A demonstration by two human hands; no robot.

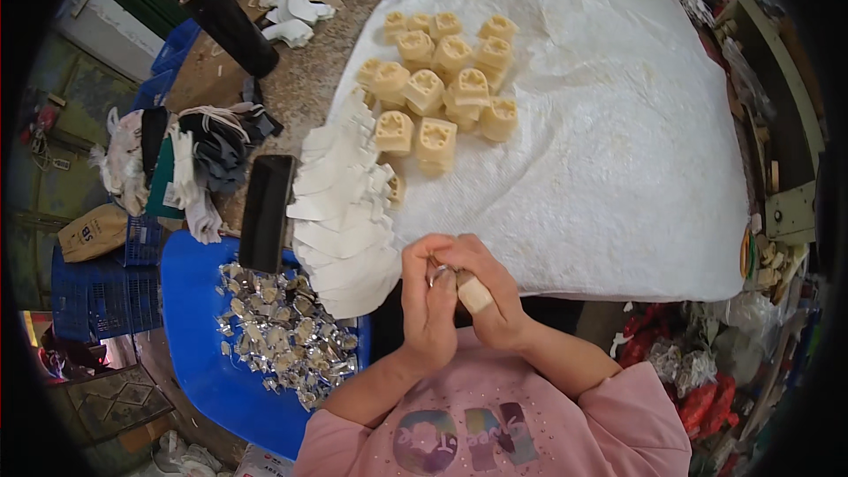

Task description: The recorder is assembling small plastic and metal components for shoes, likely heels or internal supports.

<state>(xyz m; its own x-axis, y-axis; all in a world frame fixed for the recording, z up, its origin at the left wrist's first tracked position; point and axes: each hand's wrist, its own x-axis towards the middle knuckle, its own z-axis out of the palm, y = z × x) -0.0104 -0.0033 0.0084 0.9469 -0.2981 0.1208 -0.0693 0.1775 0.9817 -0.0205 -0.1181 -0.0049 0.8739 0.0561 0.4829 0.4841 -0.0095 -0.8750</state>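
Both hands meet in front of my chest, at the near edge of the white woven sheet (609, 203). My right hand (499, 291) is closed around a small cream-coloured block (474, 293), its pale end showing by the palm. Fingers of my left hand (428, 309) are pinched together against the right fingers. Between them shows a small shiny silver piece (442, 274), mostly hidden by the fingers. Just beyond and left lies an overlapping row of white curved sheet pieces (344, 221). Farther off, several cream moulded pieces with star-like hollows (437, 143) stand grouped on the sheet.
A blue bin (190, 336) at the left holds many silver foil scraps (287, 336). A black phone (267, 212) lies above it. Gloves (185, 168), a dark cylinder (231, 26) and white scraps (296, 13) sit at the far left. Red and clear plastic bags (707, 371) pile at the right.
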